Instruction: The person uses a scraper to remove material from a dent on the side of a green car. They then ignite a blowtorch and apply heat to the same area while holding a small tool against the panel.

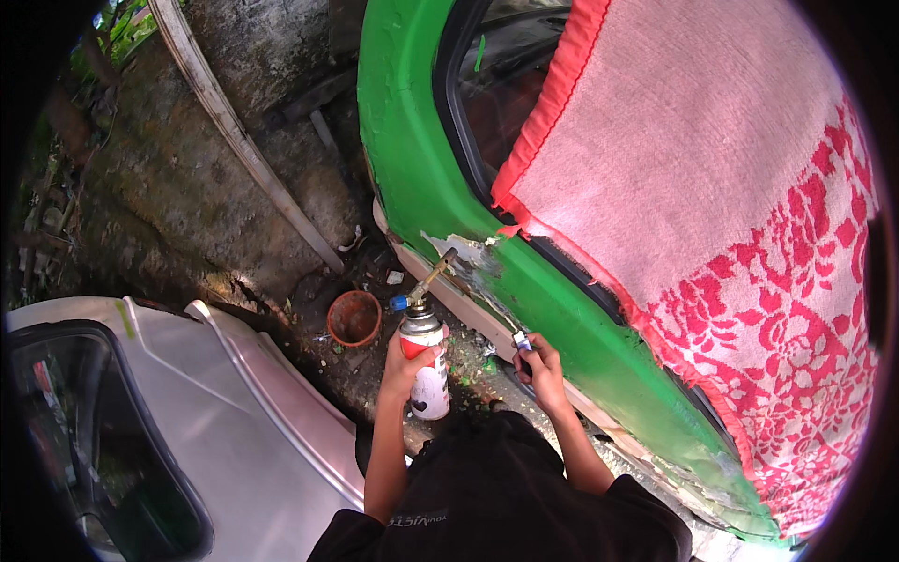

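Note:
My left hand [405, 359] is wrapped round the can of a gas torch [430, 386], a white and red canister with a blue knob. Its brass nozzle [437, 273] slants up and right toward a green car body [552, 300]. The nozzle tip overlaps a patch of peeled, pale and grey paint [478, 258] on the panel; I cannot tell whether they touch. No flame shows. Close beside the panel's lower edge, my right hand [545, 368] is closed on a small scraper-like tool [523, 341] with a white and dark handle. Its exact kind is unclear.
A pink and red floral towel [693, 178] drapes over the green car's windows. At lower left stands a silver car [215, 403]. A terracotta pot [354, 318] sits on the ground between them. A long pale strip [245, 145] leans against the mossy wall [178, 201].

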A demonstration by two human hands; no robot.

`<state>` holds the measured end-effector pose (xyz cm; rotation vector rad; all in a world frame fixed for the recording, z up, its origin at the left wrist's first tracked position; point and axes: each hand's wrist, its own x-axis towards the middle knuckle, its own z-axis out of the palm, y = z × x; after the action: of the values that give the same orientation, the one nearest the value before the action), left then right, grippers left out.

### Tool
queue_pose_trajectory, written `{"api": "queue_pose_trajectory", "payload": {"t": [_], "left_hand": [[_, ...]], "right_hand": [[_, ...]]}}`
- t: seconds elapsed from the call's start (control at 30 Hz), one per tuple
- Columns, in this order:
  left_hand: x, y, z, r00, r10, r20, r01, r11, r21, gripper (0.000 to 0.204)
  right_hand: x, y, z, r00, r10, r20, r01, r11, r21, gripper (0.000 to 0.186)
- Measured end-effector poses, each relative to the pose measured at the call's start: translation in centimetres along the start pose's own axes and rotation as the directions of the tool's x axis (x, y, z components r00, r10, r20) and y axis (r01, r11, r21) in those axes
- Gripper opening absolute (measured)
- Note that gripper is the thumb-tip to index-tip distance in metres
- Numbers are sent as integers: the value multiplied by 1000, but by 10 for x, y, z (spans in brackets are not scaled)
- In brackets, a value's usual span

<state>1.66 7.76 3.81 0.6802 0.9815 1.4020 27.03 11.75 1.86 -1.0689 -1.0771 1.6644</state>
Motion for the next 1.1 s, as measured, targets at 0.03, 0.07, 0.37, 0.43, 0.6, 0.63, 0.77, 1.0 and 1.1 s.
{"api": "queue_pose_trajectory", "payload": {"t": [0.03,0.07,0.37,0.43,0.6,0.63,0.77,1.0,1.1], "left_hand": [[1,-3,-4,1000,18,17,-19,999,33,49],[0,-6,-7,999,35,33,-37,997,65,50],[0,-11,-12,995,21,96,-26,998,51,51],[0,0,-4,998,-8,66,7,1000,18,50],[0,-3,-11,993,36,109,-44,997,70,47],[0,-3,-11,993,25,117,-32,998,58,47],[0,0,-10,994,15,107,-17,1000,17,48],[-9,-3,-6,994,-25,110,21,999,33,49],[-13,-5,-6,994,13,105,-24,994,102,49]], "right_hand": [[0,-1,1,1000,-7,-3,7,1000,-1,15],[0,-2,1,1000,-12,-5,12,1000,-3,15],[-6,-23,6,991,-79,-111,77,997,-17,12],[-7,-19,3,986,-97,-133,96,995,-13,12],[-12,-14,5,989,-101,-112,101,995,1,12],[-13,-13,5,990,-92,-110,94,995,12,11],[-16,-10,6,987,-102,-124,102,995,-8,11],[-28,-11,6,988,-87,-128,86,996,-14,11],[-28,-10,5,990,-79,-120,77,997,-21,12]]}}
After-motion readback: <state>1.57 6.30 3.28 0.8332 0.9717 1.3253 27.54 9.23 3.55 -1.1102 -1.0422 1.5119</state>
